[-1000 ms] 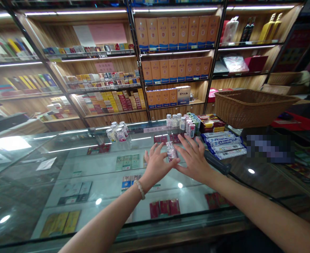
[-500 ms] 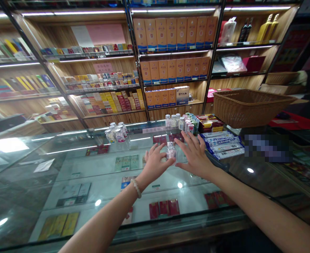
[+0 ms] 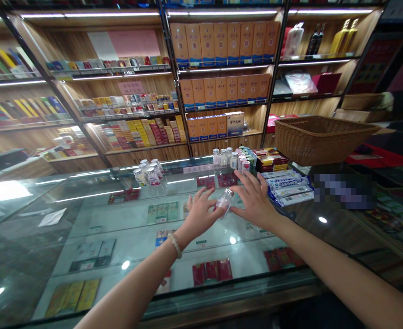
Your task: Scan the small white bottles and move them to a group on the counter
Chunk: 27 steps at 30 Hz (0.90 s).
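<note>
A small clear plastic bottle [image 3: 224, 201] with a white cap sits tilted between my two hands above the glass counter [image 3: 84, 214]. My left hand [image 3: 201, 214], with a bead bracelet on the wrist, grips it from the left with thumb and fingers. From the right, my right hand [image 3: 256, 201] touches the bottle with its thumb, the fingers spread flat. One cluster of similar bottles [image 3: 149, 173] stands on the counter to the far left, and another group of bottles [image 3: 233, 157] stands just beyond my hands.
A wicker basket [image 3: 321, 137] stands at the right on the counter, with blue-white packets [image 3: 287, 187] and red-yellow boxes [image 3: 270, 160] beside it. Wall shelves [image 3: 218, 87] behind hold orange boxes and cigarette cartons. Packs lie under the glass.
The bottle stood upright between my hands; now it is tilted to the right and lifted slightly. Both hands shifted a little with it.
</note>
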### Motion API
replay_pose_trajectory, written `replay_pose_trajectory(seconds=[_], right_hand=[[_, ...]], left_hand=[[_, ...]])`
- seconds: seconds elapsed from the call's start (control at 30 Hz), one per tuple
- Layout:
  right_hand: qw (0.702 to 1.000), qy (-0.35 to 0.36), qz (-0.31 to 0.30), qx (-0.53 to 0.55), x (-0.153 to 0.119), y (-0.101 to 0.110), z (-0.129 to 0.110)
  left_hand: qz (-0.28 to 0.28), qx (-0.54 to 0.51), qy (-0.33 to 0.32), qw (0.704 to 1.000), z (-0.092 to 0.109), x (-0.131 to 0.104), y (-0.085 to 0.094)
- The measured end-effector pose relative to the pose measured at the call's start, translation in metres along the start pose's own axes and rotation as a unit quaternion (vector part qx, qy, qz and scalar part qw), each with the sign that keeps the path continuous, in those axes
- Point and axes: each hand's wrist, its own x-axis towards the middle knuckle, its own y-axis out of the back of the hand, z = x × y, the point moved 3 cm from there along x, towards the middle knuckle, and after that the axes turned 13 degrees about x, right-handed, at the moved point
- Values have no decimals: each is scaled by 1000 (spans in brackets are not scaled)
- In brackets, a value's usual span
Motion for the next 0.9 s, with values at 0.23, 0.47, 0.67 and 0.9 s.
replay_pose_trajectory(seconds=[0.23,0.47,0.67,0.9], right_hand=[[999,33,5,-12,-1,2,1],[997,60,24,-45,-1,1,2],[998,22,49,-44,-1,5,10],[999,-38,15,-15,1,11,11]], left_hand=[[-20,13,-27,999,-2,2,5],[-12,20,-50,999,0,2,2],[124,44,-38,991,-11,0,7],[207,126,-58,968,-8,-5,15]])
